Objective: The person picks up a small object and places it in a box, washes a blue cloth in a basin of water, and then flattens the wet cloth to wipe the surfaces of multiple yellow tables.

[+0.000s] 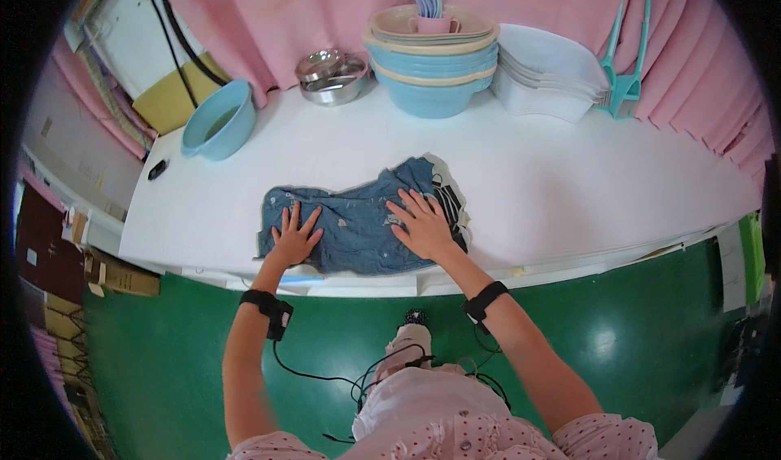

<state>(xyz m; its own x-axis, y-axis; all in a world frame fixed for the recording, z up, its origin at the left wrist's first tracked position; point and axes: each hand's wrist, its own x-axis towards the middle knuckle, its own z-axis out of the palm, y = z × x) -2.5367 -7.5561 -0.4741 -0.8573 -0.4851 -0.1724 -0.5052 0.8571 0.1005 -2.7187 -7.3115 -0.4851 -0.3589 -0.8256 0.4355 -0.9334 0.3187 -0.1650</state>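
Observation:
A blue-grey cloth (358, 216) with pale edges, white marks and a dark striped patch at its right end lies spread along the near edge of the white table. Fingers spread, my left hand (296, 236) rests flat on its left part. On the right part, my right hand (423, 226) presses down with the palm flat and fingers apart. Wrinkles run across the fabric between the two hands. Neither hand grips anything. What lies beneath the cloth is hidden.
At the back of the white table (553, 191) are a tilted blue basin (221, 122), steel bowls (333, 82), stacked basins (431, 90), white trays (541, 82) and a turquoise dustpan (626, 86). A small black object (158, 169) lies at the left. Cables hang from my wrist straps.

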